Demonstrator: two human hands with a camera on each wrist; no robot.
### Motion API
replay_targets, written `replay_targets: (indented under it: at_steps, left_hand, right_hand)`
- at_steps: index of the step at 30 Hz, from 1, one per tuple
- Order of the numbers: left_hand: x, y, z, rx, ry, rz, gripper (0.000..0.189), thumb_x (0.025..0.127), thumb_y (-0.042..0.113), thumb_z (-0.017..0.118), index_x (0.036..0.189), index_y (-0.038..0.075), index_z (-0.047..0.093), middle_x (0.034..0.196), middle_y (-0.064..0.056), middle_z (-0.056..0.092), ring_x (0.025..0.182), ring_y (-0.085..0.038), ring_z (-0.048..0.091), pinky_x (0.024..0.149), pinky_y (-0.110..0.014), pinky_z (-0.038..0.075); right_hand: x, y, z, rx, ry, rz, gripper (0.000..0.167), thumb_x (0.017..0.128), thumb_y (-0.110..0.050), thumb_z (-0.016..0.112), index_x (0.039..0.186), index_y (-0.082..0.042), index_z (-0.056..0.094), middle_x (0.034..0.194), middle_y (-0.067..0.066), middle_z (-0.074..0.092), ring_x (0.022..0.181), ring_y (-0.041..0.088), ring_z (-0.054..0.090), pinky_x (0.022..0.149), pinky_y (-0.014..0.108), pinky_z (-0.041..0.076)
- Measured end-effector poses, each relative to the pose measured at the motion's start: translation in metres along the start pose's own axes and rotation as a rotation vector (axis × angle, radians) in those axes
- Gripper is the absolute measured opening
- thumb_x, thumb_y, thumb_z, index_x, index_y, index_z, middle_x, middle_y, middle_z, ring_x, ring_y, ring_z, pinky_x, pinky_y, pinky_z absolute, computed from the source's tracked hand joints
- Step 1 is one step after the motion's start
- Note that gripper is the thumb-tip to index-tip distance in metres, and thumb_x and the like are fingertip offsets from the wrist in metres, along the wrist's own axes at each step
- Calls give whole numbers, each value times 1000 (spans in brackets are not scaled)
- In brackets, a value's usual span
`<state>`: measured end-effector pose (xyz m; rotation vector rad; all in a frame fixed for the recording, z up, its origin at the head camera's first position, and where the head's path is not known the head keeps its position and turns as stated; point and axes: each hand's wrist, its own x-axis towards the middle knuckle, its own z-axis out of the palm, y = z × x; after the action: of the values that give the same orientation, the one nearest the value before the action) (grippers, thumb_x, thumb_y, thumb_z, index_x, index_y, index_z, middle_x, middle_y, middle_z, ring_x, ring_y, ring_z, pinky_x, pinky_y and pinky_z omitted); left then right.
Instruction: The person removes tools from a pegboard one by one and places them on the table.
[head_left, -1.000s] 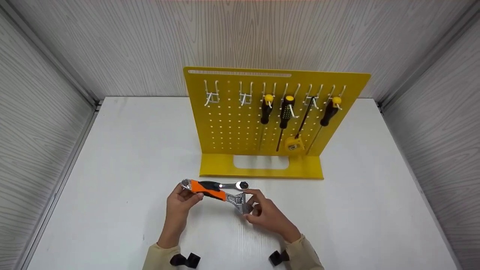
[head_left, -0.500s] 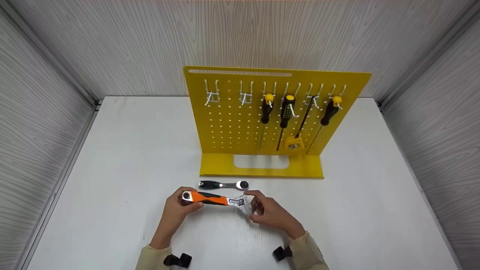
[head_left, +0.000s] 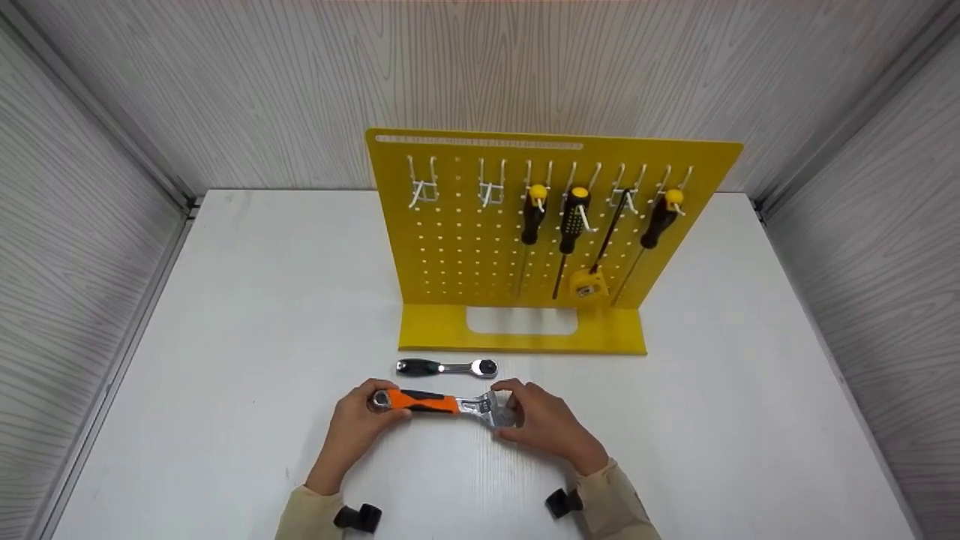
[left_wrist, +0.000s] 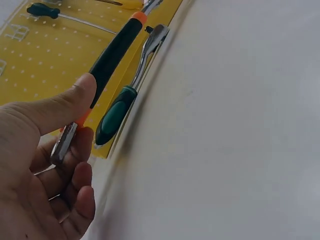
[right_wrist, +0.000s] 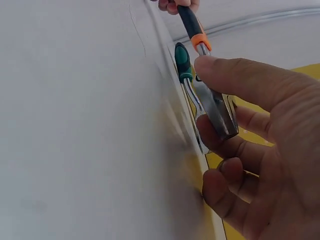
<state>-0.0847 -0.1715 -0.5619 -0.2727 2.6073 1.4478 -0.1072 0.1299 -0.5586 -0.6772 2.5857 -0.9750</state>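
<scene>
An adjustable wrench [head_left: 431, 403] with an orange and black handle lies crosswise between my two hands. My left hand [head_left: 354, 420] pinches its handle end between thumb and fingers; the left wrist view shows the thumb on the black grip [left_wrist: 117, 55]. At the other end, my right hand [head_left: 551, 421] holds the metal head [right_wrist: 220, 112] with thumb and index finger. Whether the wrench touches the table I cannot tell. Just behind it, a ratchet wrench [head_left: 418, 367] with a green and black handle rests on the table, untouched.
A yellow pegboard [head_left: 442, 255] stands behind the ratchet on its flat base [head_left: 431, 330]. Several screwdrivers, such as a black one [head_left: 575, 225], and a yellow tape measure [head_left: 588, 285] hang there. Two left hooks [head_left: 423, 192] carry nothing. The white table [head_left: 262, 300] has walls around.
The adjustable wrench has come toward me, away from the ratchet wrench it partly covered, and lies more level. Both hands keep hold of it. The left hand has moved nearer to me.
</scene>
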Motion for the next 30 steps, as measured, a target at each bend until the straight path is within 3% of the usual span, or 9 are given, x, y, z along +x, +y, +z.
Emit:
replay_targets:
  at_steps: [7, 14, 24, 30]
  left_hand:
    - [3, 2, 5, 162, 50, 85, 36, 70, 25, 86, 101, 12, 71, 101, -8, 66, 92, -22, 54, 82, -35, 44]
    - [3, 2, 9, 265, 78, 77, 39, 69, 28, 86, 103, 13, 71, 101, -6, 61, 89, -20, 49, 76, -32, 41]
    - [3, 2, 11, 312, 70, 54, 39, 71, 29, 85, 104, 14, 71, 102, -6, 60, 89, -20, 48, 76, -32, 42]
    - [4, 3, 13, 316, 65, 36, 39, 72, 28, 85, 105, 14, 71, 105, -7, 58, 93, -21, 48, 80, -35, 44]
  right_hand:
    - [1, -1, 0, -134, 23, 24, 56, 78, -36, 77, 126, -23, 51, 85, -3, 56, 73, 8, 47, 63, 26, 40]
    - [0, -5, -1, -153, 35, 59, 56, 77, -34, 77, 126, -24, 51, 88, -1, 56, 72, 9, 45, 62, 27, 39]
    - [2, -7, 3, -127, 36, 54, 57, 78, -30, 79, 127, -23, 50, 92, 0, 60, 79, 10, 51, 68, 27, 43]
    - [3, -8, 0, -98, 28, 57, 55, 78, -27, 79, 126, -18, 53, 94, -2, 59, 85, 10, 47, 71, 26, 42]
